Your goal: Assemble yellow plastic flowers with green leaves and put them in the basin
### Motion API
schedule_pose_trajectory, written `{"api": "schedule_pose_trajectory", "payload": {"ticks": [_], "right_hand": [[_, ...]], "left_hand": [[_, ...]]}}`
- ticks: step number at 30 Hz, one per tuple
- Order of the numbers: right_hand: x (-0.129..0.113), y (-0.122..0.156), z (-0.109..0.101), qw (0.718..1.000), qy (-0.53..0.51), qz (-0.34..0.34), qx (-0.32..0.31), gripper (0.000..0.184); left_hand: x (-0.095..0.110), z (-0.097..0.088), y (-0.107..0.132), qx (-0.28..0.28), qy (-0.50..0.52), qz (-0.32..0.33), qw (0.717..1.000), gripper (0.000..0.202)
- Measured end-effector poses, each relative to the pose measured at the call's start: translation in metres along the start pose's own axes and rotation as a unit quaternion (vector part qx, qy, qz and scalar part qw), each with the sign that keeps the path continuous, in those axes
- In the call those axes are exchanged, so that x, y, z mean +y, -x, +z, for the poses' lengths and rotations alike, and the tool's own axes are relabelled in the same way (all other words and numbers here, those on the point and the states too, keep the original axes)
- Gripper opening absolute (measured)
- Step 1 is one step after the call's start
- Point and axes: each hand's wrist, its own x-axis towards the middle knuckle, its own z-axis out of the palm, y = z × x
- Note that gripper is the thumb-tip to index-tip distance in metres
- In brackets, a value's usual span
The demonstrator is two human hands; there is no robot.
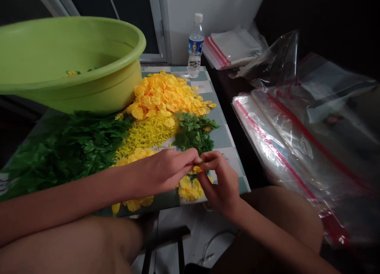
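Near the table's front edge, my left hand point(175, 167) and my right hand point(221, 177) meet fingertip to fingertip. Both are closed in a pinch around a small yellow artificial flower point(196, 169), mostly covered by the fingers. Just below them lie yellow flower petals point(190, 189). Behind the fingers sits a small heap of green artificial leaves point(192, 133). Thin yellow-green pieces point(147, 133) are piled to its left, with a mound of orange-yellow petals point(163, 94) farther back. More yellow petals point(139, 153) show partly under my left forearm.
A large green basin point(130, 76) stands at the back left, a few flower bits inside. Dark green leaves point(89, 143) spread before it. A water bottle point(195, 48) is upright at the table's point(230, 141) back corner. Clear plastic bags point(285, 131) with red strips lie right.
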Motion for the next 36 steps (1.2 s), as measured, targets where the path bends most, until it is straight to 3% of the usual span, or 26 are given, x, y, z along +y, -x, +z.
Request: {"api": "schedule_pose_trajectory", "payload": {"ticks": [3,6,10,13,15,17,21,28,36], "right_hand": [[0.0,-0.001,0.0,0.993,-0.1,0.062,-0.007,0.022],[0.001,-0.008,-0.004,0.968,-0.199,0.133,-0.07,0.025],[0.007,-0.021,-0.011,0.919,-0.25,0.255,-0.17,0.009],[0.016,-0.03,-0.016,0.888,-0.279,0.345,-0.117,0.018],[0.022,-0.035,-0.019,0.872,-0.305,0.377,-0.07,0.019],[0.025,-0.038,-0.022,0.86,-0.334,0.384,-0.042,0.015],[0.025,-0.039,-0.026,0.851,-0.369,0.371,-0.034,0.012],[0.022,-0.038,-0.03,0.844,-0.37,0.387,-0.017,0.013],[0.025,-0.033,-0.031,0.841,-0.375,0.39,-0.025,0.012]], "left_hand": [[-0.001,-0.001,0.0,-0.014,-0.019,0.03,0.999,0.015],[0.001,-0.002,0.0,-0.026,-0.022,0.028,0.999,0.014],[0.005,-0.002,-0.002,-0.043,0.068,-0.099,0.992,0.005],[-0.001,0.003,-0.005,0.049,0.221,-0.211,0.951,0.007],[-0.012,0.011,-0.006,0.086,0.264,-0.266,0.923,0.009],[-0.024,0.022,-0.006,0.049,0.23,-0.284,0.93,0.007],[-0.042,0.043,-0.008,-0.026,0.152,-0.241,0.958,0.005],[-0.056,0.059,-0.023,0.007,0.038,-0.24,0.97,0.022],[-0.056,0.073,-0.036,-0.004,-0.057,-0.249,0.967,0.028]]}}
